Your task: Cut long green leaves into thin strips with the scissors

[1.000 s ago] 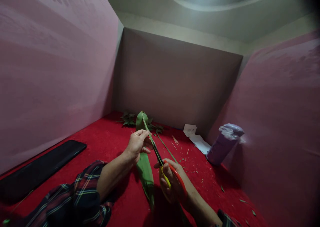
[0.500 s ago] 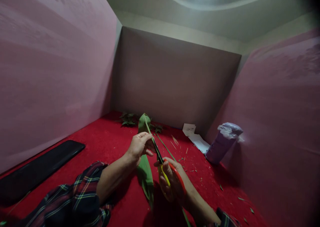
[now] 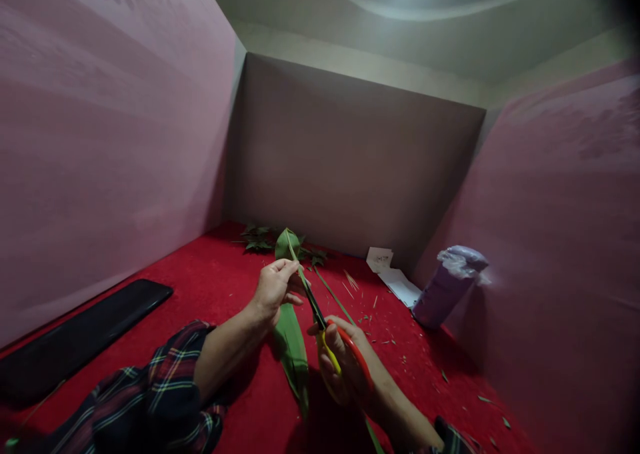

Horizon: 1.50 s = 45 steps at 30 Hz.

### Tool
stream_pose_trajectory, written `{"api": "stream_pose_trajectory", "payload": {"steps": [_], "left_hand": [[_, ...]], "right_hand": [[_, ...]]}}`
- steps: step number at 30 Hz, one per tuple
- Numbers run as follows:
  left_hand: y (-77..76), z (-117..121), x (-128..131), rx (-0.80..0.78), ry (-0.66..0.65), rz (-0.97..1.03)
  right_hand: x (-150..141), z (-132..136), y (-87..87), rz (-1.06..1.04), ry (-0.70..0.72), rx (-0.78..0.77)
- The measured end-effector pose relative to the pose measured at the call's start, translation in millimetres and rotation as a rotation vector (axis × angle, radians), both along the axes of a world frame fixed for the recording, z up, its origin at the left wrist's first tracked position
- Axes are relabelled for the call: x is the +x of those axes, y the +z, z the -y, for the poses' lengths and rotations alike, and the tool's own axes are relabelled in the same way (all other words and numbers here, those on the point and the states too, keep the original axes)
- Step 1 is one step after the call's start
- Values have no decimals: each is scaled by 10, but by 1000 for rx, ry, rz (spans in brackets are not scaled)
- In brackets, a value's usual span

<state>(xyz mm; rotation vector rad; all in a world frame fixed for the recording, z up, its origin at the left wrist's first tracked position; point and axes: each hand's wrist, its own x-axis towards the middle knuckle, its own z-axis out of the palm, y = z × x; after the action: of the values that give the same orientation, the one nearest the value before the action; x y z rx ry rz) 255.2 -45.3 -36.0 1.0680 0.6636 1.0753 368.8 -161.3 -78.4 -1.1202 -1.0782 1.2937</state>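
Pinched in my left hand [image 3: 274,290] is a long green leaf [image 3: 291,347]; its folded upper part rises above my fingers and the broad lower part hangs beneath the hand. My right hand [image 3: 350,354] is wrapped round scissors [image 3: 356,355] with one red and one yellow handle. Their dark blades point up and left, along the leaf's edge close to my left fingertips. Whether the blades are fully closed is hard to see. A narrow green strip [image 3: 336,296] passes behind my right hand on the red cloth.
Cut leafy sprigs [image 3: 257,239] lie at the back of the red cloth [image 3: 210,274]. At left is a long black object [image 3: 100,334]. White papers [image 3: 400,286] and a purple plastic-wrapped package [image 3: 445,291] stand right, near thin sticks [image 3: 351,281] and scattered leaf scraps [image 3: 387,342].
My left hand has shifted slightly left and up with the leaf. The scissors stay in my right hand in nearly the same place, with their blades along the leaf.
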Motion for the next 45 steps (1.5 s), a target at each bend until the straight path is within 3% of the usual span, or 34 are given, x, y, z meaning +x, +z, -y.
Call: {"api": "stream_pose_trajectory", "payload": {"steps": [18, 31, 45], "left_hand": [[-50, 75, 51, -15, -109, -5], [-54, 49, 35, -28, 17, 32], [-47, 89, 42, -29, -49, 4]], "right_hand": [[16, -33, -14, -7, -28, 49], [19, -5, -1, -16, 12, 11], [6, -29, -17, -11, -14, 22]]}}
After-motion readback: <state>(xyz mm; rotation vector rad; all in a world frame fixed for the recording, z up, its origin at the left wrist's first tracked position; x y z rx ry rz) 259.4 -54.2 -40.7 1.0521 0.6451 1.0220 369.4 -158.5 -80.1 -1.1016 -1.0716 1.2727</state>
